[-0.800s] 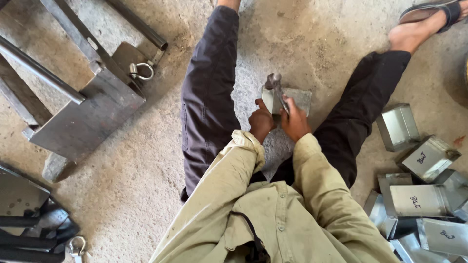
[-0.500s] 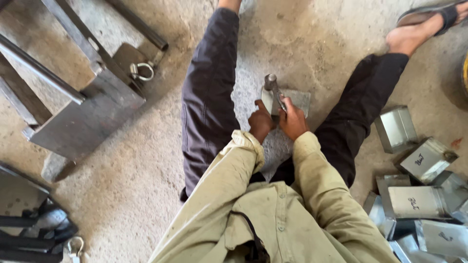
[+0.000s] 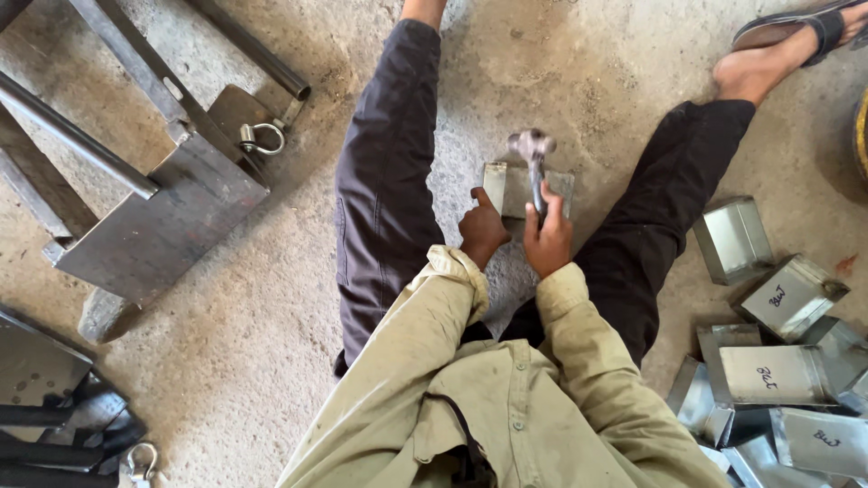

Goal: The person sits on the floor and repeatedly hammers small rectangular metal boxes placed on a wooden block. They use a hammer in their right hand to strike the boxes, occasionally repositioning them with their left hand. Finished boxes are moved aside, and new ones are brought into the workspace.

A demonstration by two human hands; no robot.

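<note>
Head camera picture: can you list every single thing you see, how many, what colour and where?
hammer: one, grey metal, in the right hand, head raised over the metal piece
metal piece: one, silvery, on the floor between the legs, left hand on it
metal boxes: a pile, silvery, at the right
steel frame: one, grey, at the upper left
shackle ring: one, shiny, on the steel frame
sandal: one, dark, top right
concrete floor: grey-brown, under everything
left hand: one, resting on the metal piece
right hand: one, fingers wrapped around the hammer handle
</note>
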